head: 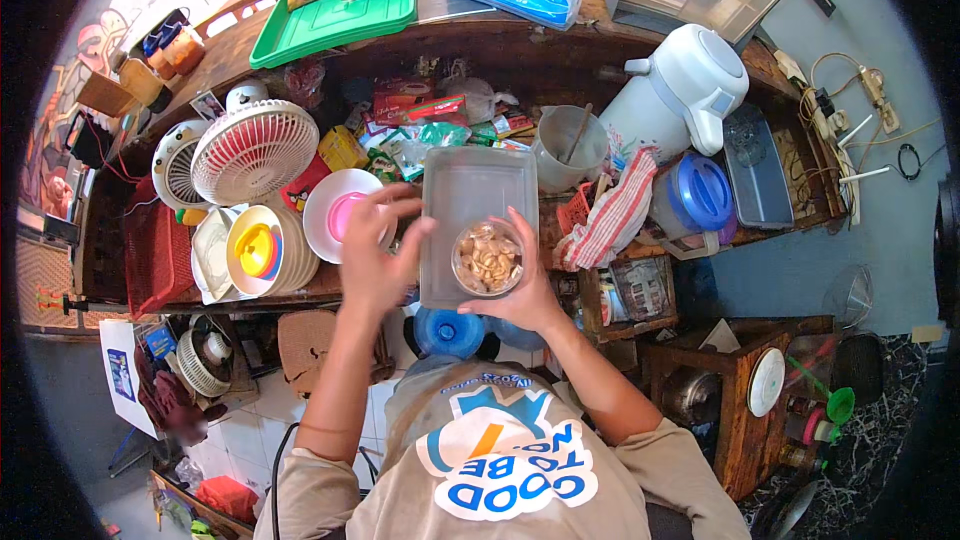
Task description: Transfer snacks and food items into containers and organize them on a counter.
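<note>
My right hand [525, 289] grips a round clear container [489, 258] from its right side. Pale brown pieces, perhaps snacks or nuts, fill it. Beneath the container lies a grey translucent plastic tray or lid [480, 180] at the counter's near edge; whether the two touch is hard to tell. Left of the tray, my left hand [381, 251] is raised with its fingers apart and nothing in it, slightly blurred. Behind that hand sits a white bowl [319, 214] with a pink dish [341, 216] inside.
Stacked bowls [289, 259] and a white fan [255, 150] stand at left. Packets [405, 150] crowd the back. On the right are a cloudy pitcher [559, 154], a striped cloth [615, 217], a large thermos jug [667, 97] and a blue-lidded jug [701, 191]. A green tray [337, 30] rests on the upper ledge.
</note>
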